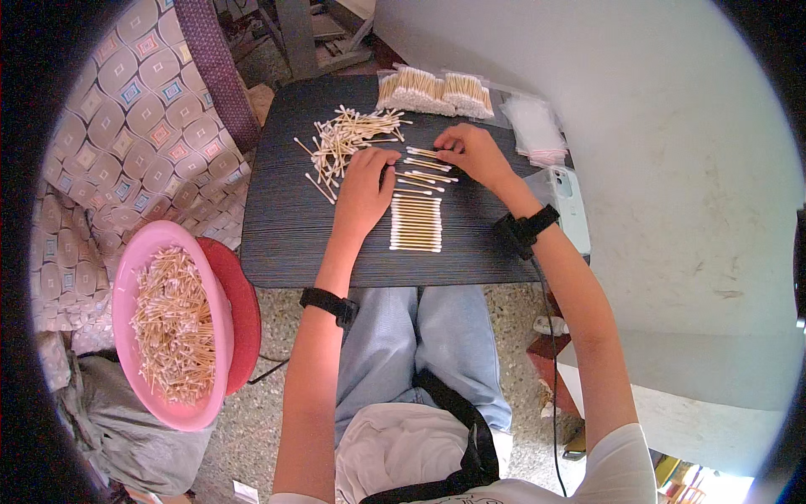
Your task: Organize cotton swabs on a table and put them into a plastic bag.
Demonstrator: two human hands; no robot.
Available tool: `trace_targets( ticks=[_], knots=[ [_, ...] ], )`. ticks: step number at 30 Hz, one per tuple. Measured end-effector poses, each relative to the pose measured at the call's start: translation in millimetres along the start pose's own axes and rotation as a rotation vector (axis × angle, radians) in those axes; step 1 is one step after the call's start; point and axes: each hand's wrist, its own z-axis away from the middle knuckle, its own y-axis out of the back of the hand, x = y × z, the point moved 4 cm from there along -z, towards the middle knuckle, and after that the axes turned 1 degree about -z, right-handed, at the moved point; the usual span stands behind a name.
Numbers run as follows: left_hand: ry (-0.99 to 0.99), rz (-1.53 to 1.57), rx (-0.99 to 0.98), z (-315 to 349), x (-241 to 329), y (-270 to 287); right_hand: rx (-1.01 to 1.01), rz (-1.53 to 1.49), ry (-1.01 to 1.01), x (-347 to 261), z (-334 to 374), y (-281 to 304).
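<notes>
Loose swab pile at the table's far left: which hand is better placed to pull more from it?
Left, probably. The left hand rests beside the loose swab pile; the right hand is farther off, fingers on separated swabs.

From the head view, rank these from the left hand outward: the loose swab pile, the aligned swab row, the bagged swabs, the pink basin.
1. Loose swab pile: just beyond the left hand, touching it.
2. Aligned swab row: just to its right.
3. Bagged swabs: table's far edge.
4. Pink basin: off the table, far left.
</notes>
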Motion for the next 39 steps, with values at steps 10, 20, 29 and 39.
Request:
trace_targets(
  ticks=[10,20,29,39],
  knots=[
    [0.0,-0.002,0.003,0,-2,-2,-0.027,0.444,0.273,-25,9,-6],
    [-0.034,-0.007,0.035,-1,0,-1,-0.064,0.219,0.166,-20,18,-15],
    [-0.012,0.018,0.016,1,-3,-2,-0.301,0.251,0.131,-41,52,-45],
    [0.116,0.143,-0.123,10,3,-5,-0.339,0.203,0.013,-47,68,-36]
  ],
)
